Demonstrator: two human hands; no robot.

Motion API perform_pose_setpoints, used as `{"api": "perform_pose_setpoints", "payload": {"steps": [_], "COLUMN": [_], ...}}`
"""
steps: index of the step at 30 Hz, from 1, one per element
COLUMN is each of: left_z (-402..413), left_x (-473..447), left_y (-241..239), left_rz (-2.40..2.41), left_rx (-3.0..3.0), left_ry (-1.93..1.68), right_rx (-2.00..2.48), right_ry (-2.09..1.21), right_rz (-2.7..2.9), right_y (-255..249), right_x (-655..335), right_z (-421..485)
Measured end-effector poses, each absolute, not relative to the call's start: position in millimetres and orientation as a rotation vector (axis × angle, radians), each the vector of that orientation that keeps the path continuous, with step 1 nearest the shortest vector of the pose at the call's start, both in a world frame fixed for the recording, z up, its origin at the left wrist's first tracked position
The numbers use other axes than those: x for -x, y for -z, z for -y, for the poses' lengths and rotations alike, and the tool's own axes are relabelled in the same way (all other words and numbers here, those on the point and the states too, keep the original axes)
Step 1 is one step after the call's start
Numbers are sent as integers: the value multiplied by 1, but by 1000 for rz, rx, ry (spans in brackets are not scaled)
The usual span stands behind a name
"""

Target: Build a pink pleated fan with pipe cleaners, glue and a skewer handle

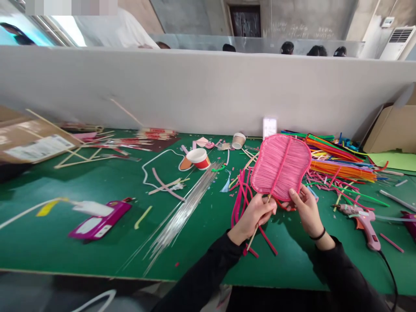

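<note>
A pink woven fan (280,166) on a thin wooden stick is held upright above the green table (97,182). My left hand (255,215) is closed around the stick just under the fan's lower edge. My right hand (305,209) pinches the fan's lower right rim, with a black band on its wrist. Loose pink strips (242,197) lie on the table right under and left of the fan.
A pink glue gun (364,221) lies to the right, with its cord running off the front edge. Colourful straws (338,160), paper cups (199,157), thin metal wires (182,212), a magenta package (99,221) and cardboard boxes (393,130) surround me. A white partition (195,86) closes the back; other people sit beyond it.
</note>
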State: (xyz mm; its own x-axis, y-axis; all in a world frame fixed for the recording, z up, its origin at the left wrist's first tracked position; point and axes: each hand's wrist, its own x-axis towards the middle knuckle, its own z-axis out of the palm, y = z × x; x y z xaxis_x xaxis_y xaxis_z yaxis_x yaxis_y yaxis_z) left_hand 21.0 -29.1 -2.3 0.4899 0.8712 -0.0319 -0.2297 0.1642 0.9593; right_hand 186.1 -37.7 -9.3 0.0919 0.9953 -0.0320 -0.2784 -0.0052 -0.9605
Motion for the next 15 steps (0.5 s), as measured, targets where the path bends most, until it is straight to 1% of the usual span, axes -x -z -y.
{"api": "perform_pose_setpoints", "payload": {"steps": [9, 15], "left_z": [22, 22], "left_x": [-20, -16], "left_y": [15, 16], "left_rz": [-968, -974], "left_rx": [-1248, -1236], "left_ry": [-907, -859], "right_rx": [1040, 1075], "right_ry": [-1327, -1121], "right_rz": [916, 972], "right_y": [15, 18], "right_x": [-183, -186], "right_z": [40, 38]}}
